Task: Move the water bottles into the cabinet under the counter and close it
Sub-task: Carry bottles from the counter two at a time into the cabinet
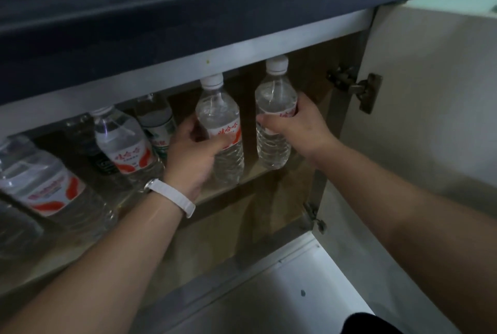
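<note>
Two mid-body grips (both upright); L hand (191, 156) clamps left bottle (219, 107); R hand (298, 123), right bottle (274, 94).

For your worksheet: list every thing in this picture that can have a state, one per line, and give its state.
left hand: grips the left bottle
right hand: grips the right bottle
left bottle: upright, capped, holds water
right bottle: upright, capped, holds water
stored bottles: standing on the cabinet shelf
cabinet door: open
</note>
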`<state>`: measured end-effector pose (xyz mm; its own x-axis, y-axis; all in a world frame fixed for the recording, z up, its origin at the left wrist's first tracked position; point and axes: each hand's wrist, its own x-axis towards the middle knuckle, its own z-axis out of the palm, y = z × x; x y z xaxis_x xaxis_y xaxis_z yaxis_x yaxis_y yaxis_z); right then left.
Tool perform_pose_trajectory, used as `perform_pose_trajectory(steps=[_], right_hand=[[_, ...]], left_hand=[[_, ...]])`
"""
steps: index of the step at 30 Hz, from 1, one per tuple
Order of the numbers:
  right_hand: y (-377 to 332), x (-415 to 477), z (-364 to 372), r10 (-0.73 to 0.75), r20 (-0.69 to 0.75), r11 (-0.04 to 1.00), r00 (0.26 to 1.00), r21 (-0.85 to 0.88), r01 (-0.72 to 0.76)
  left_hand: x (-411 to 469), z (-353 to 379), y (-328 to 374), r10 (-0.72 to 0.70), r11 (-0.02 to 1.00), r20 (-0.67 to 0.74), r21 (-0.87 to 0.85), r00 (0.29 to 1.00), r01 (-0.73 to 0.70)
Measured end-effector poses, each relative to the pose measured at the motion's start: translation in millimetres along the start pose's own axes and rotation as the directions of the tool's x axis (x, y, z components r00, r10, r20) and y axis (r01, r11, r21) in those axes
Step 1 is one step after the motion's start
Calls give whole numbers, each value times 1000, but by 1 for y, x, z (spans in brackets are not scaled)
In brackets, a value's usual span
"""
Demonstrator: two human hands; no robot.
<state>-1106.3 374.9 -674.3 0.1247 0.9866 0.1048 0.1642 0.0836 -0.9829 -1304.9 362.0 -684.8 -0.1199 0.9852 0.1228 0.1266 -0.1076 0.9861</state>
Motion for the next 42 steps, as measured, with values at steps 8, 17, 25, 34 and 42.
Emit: perform_pose_trajectory(steps=[8,17,25,34,42], right_hand=[[14,26,7,5,-3,999,1000,50,-5],[37,10,16,-33,-33,999,999,-38,32],[76,8,28,-118,-117,979,986,-177,96],[79,45,18,-84,-153,964,985,-262,42],[81,72,6,-85,-135,971,987,-233,52]], left_hand=[[20,11,-17,-2,1000,-4,-11,1000,2],[5,19,-41,19,996,-53,92,998,-14],[-8,34,-65,25,982,-166,189,986,7],[19,48,-71,10,970,-139,243,990,25],[62,70,-68,14,897,-37,441,999,4]])
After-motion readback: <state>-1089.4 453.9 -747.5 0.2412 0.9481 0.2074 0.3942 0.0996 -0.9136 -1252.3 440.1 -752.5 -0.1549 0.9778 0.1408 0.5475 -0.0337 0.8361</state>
